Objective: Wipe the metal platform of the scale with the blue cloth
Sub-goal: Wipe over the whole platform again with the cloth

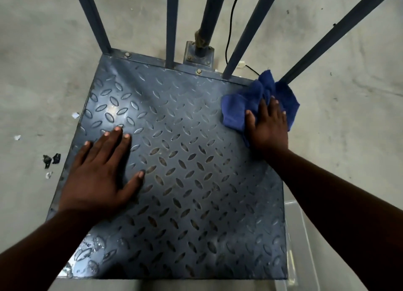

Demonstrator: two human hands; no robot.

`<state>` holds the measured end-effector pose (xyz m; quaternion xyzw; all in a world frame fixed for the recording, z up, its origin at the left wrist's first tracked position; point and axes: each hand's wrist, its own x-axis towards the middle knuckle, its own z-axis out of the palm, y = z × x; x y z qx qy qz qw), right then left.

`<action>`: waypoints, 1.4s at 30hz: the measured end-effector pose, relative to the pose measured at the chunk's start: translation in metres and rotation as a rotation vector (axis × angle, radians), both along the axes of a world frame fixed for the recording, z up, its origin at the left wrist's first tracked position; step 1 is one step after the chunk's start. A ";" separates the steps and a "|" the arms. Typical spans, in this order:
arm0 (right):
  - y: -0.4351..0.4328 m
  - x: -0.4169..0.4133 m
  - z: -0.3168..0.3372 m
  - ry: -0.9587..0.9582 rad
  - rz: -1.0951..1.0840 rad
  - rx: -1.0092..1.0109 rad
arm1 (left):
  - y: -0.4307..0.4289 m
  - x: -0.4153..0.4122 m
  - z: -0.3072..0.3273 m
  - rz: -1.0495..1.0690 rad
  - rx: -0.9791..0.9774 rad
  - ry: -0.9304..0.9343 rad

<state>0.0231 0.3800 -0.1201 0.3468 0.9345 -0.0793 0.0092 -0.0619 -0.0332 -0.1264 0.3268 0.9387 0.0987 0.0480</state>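
On diamond-tread metal platform (185,138), hands flat: left (98,177) bare, right (269,127) atop crumpled blue cloth (235,109).

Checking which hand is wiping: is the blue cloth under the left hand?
No, the blue cloth lies under the right hand; the left hand rests flat on the bare platform.

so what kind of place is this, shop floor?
Probably a warehouse or workshop floor, though that's a guess. It shows a bare, stained concrete floor, a floor scale's blue checker-plate metal platform with steel rails bolted on, and a black cable trailing behind.
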 end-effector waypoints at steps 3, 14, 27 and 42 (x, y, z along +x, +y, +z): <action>-0.041 0.026 0.002 -0.018 0.198 0.020 | -0.001 0.000 0.001 0.006 -0.012 -0.002; -0.133 0.057 -0.017 0.119 0.448 0.098 | 0.001 0.001 0.006 0.006 -0.037 0.003; -0.242 -0.037 -0.014 0.263 0.446 -0.004 | -0.002 0.005 -0.002 0.003 0.066 0.064; -0.220 0.002 -0.009 0.314 0.481 -0.039 | 0.037 0.003 0.030 0.228 0.571 -0.215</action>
